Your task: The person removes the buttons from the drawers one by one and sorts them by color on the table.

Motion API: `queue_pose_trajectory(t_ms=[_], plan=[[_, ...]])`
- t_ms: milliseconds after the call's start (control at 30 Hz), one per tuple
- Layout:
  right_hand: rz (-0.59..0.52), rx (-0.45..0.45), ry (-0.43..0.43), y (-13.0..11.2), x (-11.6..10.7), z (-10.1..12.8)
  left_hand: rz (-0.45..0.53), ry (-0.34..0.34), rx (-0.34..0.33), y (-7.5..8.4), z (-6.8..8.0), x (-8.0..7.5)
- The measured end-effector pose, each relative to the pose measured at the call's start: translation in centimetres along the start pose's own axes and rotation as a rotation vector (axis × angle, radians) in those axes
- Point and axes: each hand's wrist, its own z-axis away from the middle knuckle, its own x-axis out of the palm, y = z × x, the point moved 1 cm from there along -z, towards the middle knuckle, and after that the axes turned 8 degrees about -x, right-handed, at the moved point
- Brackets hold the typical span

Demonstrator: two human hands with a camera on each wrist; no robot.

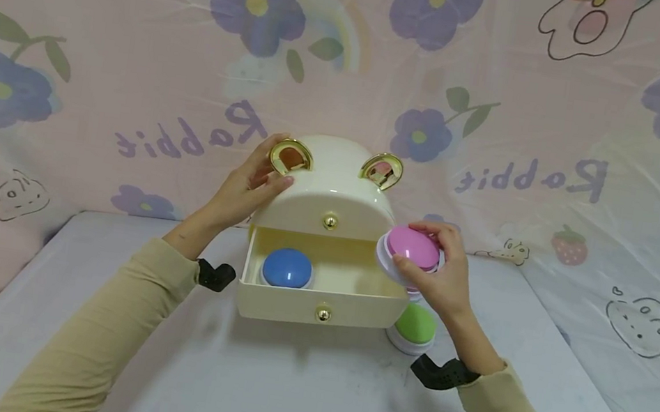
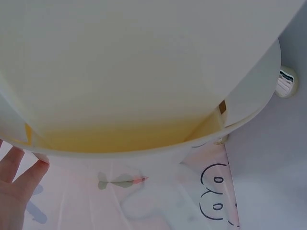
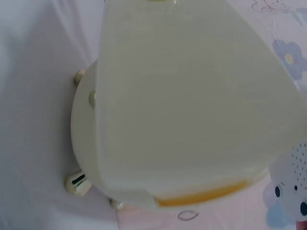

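While the left hand (image 1: 251, 184) rests flat-fingered on the cream box (image 1: 326, 188) by its gold ear, the right hand (image 1: 443, 278) grips a pink button (image 1: 413, 247) just above the open drawer's (image 1: 319, 303) right corner. A blue button (image 1: 287, 268) sits inside the drawer; a green one (image 1: 416, 327) sits on the tabletop (image 1: 304, 392).

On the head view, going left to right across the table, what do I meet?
Left hand resting on the cream box's top → blue button in the open drawer → drawer's gold knob → pink button held in the right hand.
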Motion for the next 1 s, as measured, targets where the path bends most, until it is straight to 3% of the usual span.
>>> queue_pose_trajectory(t_ms=[600, 1000], plan=[[0.066, 0.035, 0.085, 3.8, -2.0, 0.9, 0.02, -0.004, -0.001, 0.0, 0.0, 0.0], [0.139, 0.132, 0.114, 4.4, -2.5, 1.0, 0.014, 0.0, 0.001, 0.2, 0.0, 0.0]])
